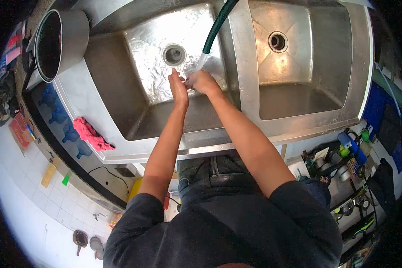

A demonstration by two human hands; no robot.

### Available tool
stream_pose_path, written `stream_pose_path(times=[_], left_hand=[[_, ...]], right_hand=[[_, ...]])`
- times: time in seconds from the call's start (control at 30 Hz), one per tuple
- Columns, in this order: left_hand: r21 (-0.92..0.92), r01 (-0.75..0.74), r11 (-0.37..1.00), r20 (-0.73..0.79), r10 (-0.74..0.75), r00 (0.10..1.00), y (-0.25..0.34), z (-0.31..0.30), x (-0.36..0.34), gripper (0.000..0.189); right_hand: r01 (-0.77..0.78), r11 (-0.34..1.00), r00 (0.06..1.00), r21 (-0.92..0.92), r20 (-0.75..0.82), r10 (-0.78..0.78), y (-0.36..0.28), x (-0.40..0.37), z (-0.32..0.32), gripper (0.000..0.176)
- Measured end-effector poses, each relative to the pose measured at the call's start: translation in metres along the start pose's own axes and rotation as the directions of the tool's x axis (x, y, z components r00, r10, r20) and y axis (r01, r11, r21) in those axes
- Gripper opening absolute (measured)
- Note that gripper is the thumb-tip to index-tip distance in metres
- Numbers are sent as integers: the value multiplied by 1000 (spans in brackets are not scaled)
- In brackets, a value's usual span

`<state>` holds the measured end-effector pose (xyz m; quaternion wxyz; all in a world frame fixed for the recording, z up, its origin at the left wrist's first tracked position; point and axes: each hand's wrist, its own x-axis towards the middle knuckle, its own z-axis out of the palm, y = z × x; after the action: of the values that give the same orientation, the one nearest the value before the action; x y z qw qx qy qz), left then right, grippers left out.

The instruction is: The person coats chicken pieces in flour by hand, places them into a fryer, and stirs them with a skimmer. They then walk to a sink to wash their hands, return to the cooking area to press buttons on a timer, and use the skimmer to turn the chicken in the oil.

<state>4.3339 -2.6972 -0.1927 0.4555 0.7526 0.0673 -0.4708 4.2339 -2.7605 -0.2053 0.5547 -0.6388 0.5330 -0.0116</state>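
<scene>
In the head view, the two bare hands are close together at the upper middle of the frame, over the larger sink basin [116,80]. A green hose [219,24] comes in from the top edge, and a stream of water [202,61] runs from its end toward the right hand [202,82]. That hand is bent at the wrist with its fingers curled inward; whether it grasps anything cannot be told. The left hand [178,90] is just beside it, fingers stretched out and thumb apart, released, with nothing seen in it. The fingers meet or nearly meet between the hands; blur hides the contact.

Above the hands lies the basin's round drain [174,55], with a wet, shiny floor around it. The smaller basin [301,96], in the upper right, has its own drain [278,42]. A large metal pot [73,38] lies tilted at the upper left, its opening facing left. Below it, at the left of the frame, a crumpled pink cloth [91,134] lies on the counter edge [78,85].
</scene>
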Motion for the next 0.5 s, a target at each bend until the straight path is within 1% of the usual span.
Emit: stream_pose_path(times=[0.03,0.13,0.17,0.23,0.27,0.33,0.37,0.43,0.47,0.5], left_hand=[[35,-19,999,6,19,1000,2,0,-2,58],[-49,-55,997,-22,54,998,2,10,-9,56],[-41,-49,998,1,49,999,2,9,-10,63],[-138,-56,989,-4,56,998,0,11,-8,55],[-187,-60,981,-5,60,998,-3,12,-6,51],[-115,-162,980,27,166,986,-11,13,1,41],[-82,-214,973,45,218,975,-15,14,5,36],[46,-167,985,171,157,973,-27,7,22,29],[109,-150,983,228,122,966,-31,5,31,25],[-15,-142,990,273,140,952,-28,8,33,22]], right_hand=[[5,1000,999,-17,51,-4,-8,-2,-5,12],[-186,970,969,154,-133,207,-15,-6,-4,11],[-148,978,972,145,-162,171,-10,-4,-1,12],[-71,990,971,126,-219,97,7,1,5,15],[-71,987,965,143,-239,104,2,0,0,14],[-74,982,953,176,-277,121,-15,-4,-14,14],[-63,982,960,176,-257,108,-11,-3,-11,17],[-40,983,973,177,-218,79,2,2,0,24],[-21,982,974,186,-218,62,-3,-2,-6,26],[-2,981,975,196,-217,45,-13,-13,-15,30]])
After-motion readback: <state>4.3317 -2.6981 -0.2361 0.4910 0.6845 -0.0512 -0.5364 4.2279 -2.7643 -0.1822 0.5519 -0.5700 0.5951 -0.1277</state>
